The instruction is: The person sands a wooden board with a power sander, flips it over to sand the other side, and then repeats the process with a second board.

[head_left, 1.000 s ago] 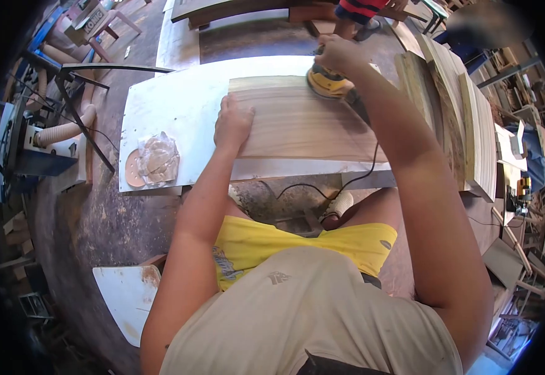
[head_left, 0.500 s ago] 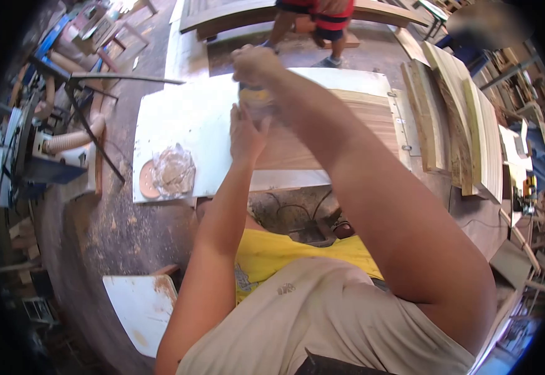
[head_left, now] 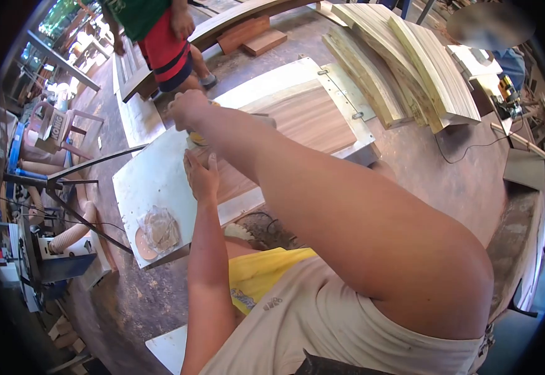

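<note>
A flat wooden panel (head_left: 313, 119) with brown grain lies on a white board (head_left: 153, 181). At the panel's left end my right hand (head_left: 188, 109) is closed on top of a power tool (head_left: 196, 139) with a yellow part, mostly hidden by my wrist and forearm. My left hand (head_left: 202, 174) is beside the tool, near the panel's left edge, its fingers apart and pointing up; whether it touches the tool is unclear. A round sanding disc (head_left: 144, 242) and a crumpled plastic bag (head_left: 160, 229) lie at the board's lower left corner.
Another person (head_left: 160, 47) stands beyond the board. Thick curved planks (head_left: 410, 62) are stacked at the back right. A dark metal frame (head_left: 66, 172) and a ribbed hose (head_left: 75, 231) are at the left. A cable (head_left: 456, 159) runs over the floor at the right.
The view has turned, so the board now appears tilted and more planks show. The other person appears farther left and more fully. My hands remain near the panel's left end.
</note>
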Motion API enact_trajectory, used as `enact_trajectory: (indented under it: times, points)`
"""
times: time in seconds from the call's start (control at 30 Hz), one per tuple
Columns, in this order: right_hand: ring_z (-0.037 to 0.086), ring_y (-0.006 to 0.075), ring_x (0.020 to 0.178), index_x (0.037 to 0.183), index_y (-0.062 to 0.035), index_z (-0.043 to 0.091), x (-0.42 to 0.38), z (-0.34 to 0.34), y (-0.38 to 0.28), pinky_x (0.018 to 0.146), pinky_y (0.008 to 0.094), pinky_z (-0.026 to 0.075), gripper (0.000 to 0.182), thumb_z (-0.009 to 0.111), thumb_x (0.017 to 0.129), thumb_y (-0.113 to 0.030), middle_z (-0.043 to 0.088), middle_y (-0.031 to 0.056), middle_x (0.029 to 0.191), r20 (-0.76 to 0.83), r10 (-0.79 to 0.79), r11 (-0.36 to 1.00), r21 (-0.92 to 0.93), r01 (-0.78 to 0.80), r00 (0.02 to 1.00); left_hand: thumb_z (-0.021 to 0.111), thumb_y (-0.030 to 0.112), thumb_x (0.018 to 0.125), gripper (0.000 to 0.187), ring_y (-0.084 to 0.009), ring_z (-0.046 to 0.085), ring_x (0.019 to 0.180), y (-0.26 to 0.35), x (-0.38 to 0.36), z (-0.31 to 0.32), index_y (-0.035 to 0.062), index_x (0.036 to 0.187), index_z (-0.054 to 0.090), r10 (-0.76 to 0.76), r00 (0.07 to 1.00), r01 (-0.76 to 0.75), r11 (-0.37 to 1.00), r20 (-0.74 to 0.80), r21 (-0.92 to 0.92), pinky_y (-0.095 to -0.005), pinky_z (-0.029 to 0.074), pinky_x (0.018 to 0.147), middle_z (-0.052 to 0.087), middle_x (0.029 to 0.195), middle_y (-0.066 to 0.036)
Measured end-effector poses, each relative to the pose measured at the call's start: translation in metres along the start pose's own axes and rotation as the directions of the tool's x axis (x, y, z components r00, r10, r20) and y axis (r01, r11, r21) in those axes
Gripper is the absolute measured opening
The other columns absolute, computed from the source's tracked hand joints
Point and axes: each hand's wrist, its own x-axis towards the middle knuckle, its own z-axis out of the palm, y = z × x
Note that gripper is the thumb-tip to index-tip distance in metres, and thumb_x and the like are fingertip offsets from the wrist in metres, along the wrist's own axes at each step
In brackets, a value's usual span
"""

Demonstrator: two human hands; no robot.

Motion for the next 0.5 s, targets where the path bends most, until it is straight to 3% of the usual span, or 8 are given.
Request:
enact_trajectory:
  times: [0.13, 0.23, 0.33, 0.5]
  points:
    - [0.066, 0.0291, 0.118, 0.129, -0.0158, 0.069, -0.013, 0.002, 0.052, 0.097, 0.0421, 0.055, 0.050, 0.072, 0.082, -0.033, 0.065, 0.0132, 0.129, -0.057, 0.051, 0.999, -0.013, -0.052, 0.997, 0.064, 0.042, 0.095, 0.077, -0.0376, 0.037, 0.147, 0.011, -0.001, -0.007, -0.0043, 0.152, 0.040, -0.080, 0.995, 0.078, 0.997, 0.067, 0.021, -0.0443, 0.033, 0.120, 0.040, 0.158, -0.025]
    - [0.066, 0.0282, 0.118, 0.128, -0.0151, 0.069, -0.037, -0.017, 0.088, 0.099, 0.0412, 0.054, 0.050, 0.073, 0.082, -0.034, 0.066, 0.0129, 0.129, -0.032, 0.115, 0.993, -0.022, -0.116, 0.993, 0.064, 0.041, 0.095, 0.073, -0.0385, 0.041, 0.144, 0.010, -0.002, -0.007, -0.0019, 0.150, 0.044, -0.047, 0.998, 0.045, 0.998, 0.046, 0.052, -0.0444, 0.036, 0.118, 0.041, 0.158, -0.023]
    - [0.065, 0.0274, 0.121, 0.127, -0.0152, 0.070, -0.028, -0.003, 0.139, 0.100, 0.0418, 0.054, 0.047, 0.072, 0.084, -0.033, 0.065, 0.0126, 0.133, -0.060, 0.147, 0.986, -0.066, -0.151, 0.987, 0.064, 0.041, 0.095, 0.073, -0.0383, 0.041, 0.145, 0.010, -0.002, -0.008, -0.0015, 0.150, 0.045, -0.056, 0.997, 0.053, 0.997, 0.052, 0.051, -0.0447, 0.036, 0.118, 0.041, 0.158, -0.023]
    - [0.063, 0.0293, 0.125, 0.133, -0.0172, 0.065, -0.076, -0.042, 0.183, 0.101, 0.0429, 0.054, 0.050, 0.070, 0.085, -0.032, 0.062, 0.0125, 0.139, -0.022, 0.261, 0.960, -0.101, -0.262, 0.965, 0.062, 0.041, 0.096, 0.070, -0.0393, 0.041, 0.144, 0.016, -0.004, -0.010, -0.0024, 0.149, 0.046, -0.056, 0.998, 0.053, 0.996, 0.041, 0.073, -0.0446, 0.035, 0.118, 0.042, 0.156, -0.025]
